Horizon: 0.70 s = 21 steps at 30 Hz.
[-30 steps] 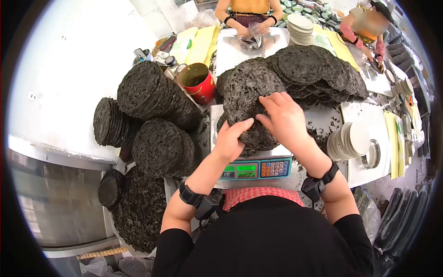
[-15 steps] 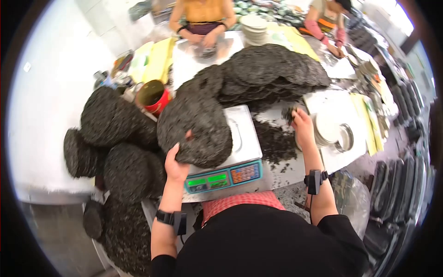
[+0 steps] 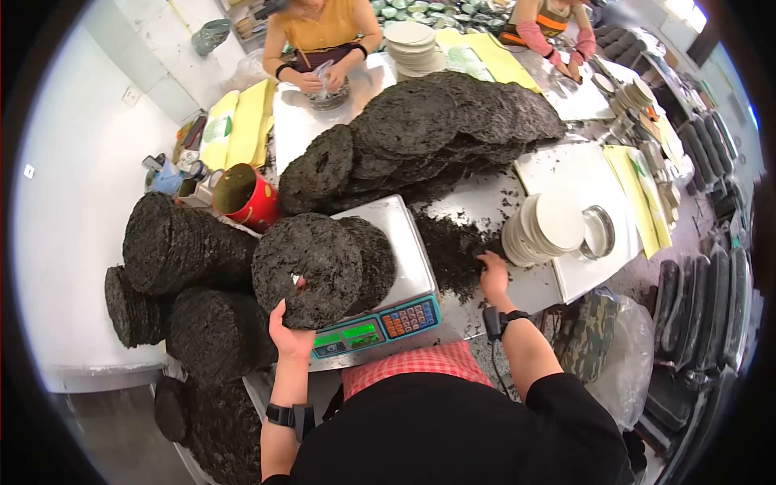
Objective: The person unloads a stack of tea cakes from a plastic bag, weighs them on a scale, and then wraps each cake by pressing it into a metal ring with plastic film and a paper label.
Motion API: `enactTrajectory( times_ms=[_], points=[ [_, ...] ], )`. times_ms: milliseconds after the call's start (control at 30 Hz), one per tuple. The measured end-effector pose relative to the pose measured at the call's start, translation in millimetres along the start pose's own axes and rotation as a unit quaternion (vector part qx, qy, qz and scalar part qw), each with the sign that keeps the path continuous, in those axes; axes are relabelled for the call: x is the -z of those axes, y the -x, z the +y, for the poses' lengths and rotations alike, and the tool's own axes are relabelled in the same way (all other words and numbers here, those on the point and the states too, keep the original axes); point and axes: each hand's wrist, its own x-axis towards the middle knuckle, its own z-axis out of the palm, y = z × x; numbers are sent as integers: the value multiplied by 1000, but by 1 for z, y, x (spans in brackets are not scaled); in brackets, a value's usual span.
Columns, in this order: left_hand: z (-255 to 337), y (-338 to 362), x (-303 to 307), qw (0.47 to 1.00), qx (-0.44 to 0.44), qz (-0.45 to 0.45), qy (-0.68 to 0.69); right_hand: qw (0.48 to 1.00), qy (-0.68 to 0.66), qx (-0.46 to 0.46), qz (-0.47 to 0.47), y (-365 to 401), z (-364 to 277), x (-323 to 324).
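My left hand grips the lower edge of a dark round cake, seemingly dried seaweed, with its thumb in front. A fingertip shows through the hole in the cake's middle. More cakes are stacked close behind it, over the silver pan of a digital scale with lit green displays. To the right of the scale, my right hand is down at a heap of loose dark flakes. Its fingers are bent round a small clump there, partly hidden.
A long pile of dark cakes lies behind the scale. Thick stacks stand at left, near a red can. At right are white discs and a metal ring. Two people work across the table.
My left hand has moved down and left with the cake, uncovering others behind it. My right hand has come down and left from above the table to the flakes.
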Motion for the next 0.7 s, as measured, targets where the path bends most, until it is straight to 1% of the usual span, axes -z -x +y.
enactTrajectory(
  times_ms=[33, 67, 100, 133, 167, 200, 233, 267, 300, 333, 367, 400, 433, 500, 567, 600, 633, 667, 700],
  points=[
    [6, 6, 0, 1000, -11, 7, 5, 998, -49, -35, -4, -3, 11, -10],
    [11, 13, 1, 1000, -20, 15, 11, 982, -128, -139, -19, -13, 1, 1],
    [16, 19, 1, 999, -29, 20, 17, 949, -203, -241, -33, -28, -15, 19],
    [19, 24, -1, 999, -40, 21, 22, 962, -220, -163, 16, -36, -17, 17],
    [19, 27, 1, 998, -53, 24, 31, 954, -276, -115, 5, -48, -41, 30],
    [20, 31, 5, 997, -64, 30, 37, 933, -341, -108, -39, -58, -81, 49],
    [22, 35, 10, 996, -74, 37, 42, 913, -403, -39, -56, -64, -128, 69],
    [20, 38, 13, 995, -82, 46, 44, 913, -399, 47, -70, -66, -175, 89],
    [20, 41, 13, 995, -82, 40, 43, 903, -405, 98, -101, -64, -208, 88],
    [19, 42, 12, 995, -82, 33, 43, 897, -392, 150, -142, -61, -239, 89],
    [19, 43, 11, 995, -83, 26, 44, 893, -362, 216, -154, -56, -265, 86],
    [19, 44, 8, 995, -80, 19, 48, 889, -315, 298, -147, -55, -282, 72],
    [19, 46, 4, 995, -82, 17, 52, 888, -227, 361, -172, -55, -294, 65],
    [22, 50, -2, 995, -84, 12, 58, 889, -88, 406, -193, -48, -303, 70],
    [25, 54, -1, 993, -106, 15, 49, 890, -207, 347, -211, -49, -295, 85],
    [25, 57, -2, 992, -121, 17, 43, 900, -252, 286, -212, -52, -284, 92],
    [27, 60, 0, 990, -135, 22, 37, 929, -237, 243, -144, -54, -269, 96],
    [29, 60, 5, 989, -147, 14, 23, 940, -292, 161, -75, -57, -248, 88],
    [32, 60, 7, 990, -141, 2, 13, 941, -321, 76, -74, -62, -236, 97]
  ],
)
